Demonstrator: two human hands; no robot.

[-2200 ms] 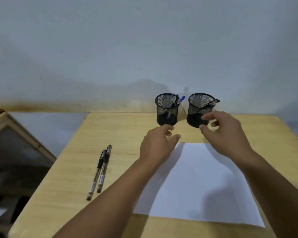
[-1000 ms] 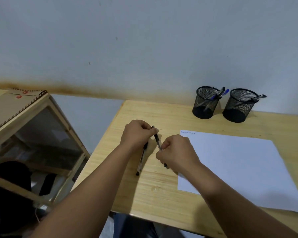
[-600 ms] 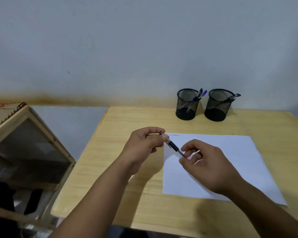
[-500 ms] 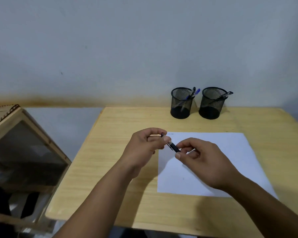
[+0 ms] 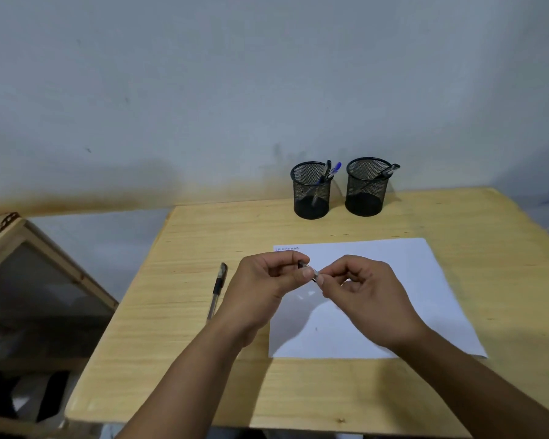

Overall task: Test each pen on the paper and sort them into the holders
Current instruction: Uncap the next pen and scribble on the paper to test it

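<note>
My left hand (image 5: 260, 289) and my right hand (image 5: 365, 296) meet above the left part of the white paper (image 5: 393, 280), both pinching one black pen (image 5: 308, 270); only a short piece shows between the fingertips. A second black pen (image 5: 217, 288) lies on the wooden table (image 5: 184, 327) just left of my left hand. Two black mesh holders stand at the back: the left holder (image 5: 311, 191) has a blue-capped pen and a dark one, the right holder (image 5: 366, 186) has one dark pen.
A wooden-framed cabinet with a glass panel (image 5: 29, 280) stands left of the table, lower down. A grey wall runs behind the holders. Small marks sit at the paper's top left corner (image 5: 287, 248).
Both hands picked a pen up from the table's left side and carried it over the paper. The fingertips have closed nearer together on it, hiding most of the pen.
</note>
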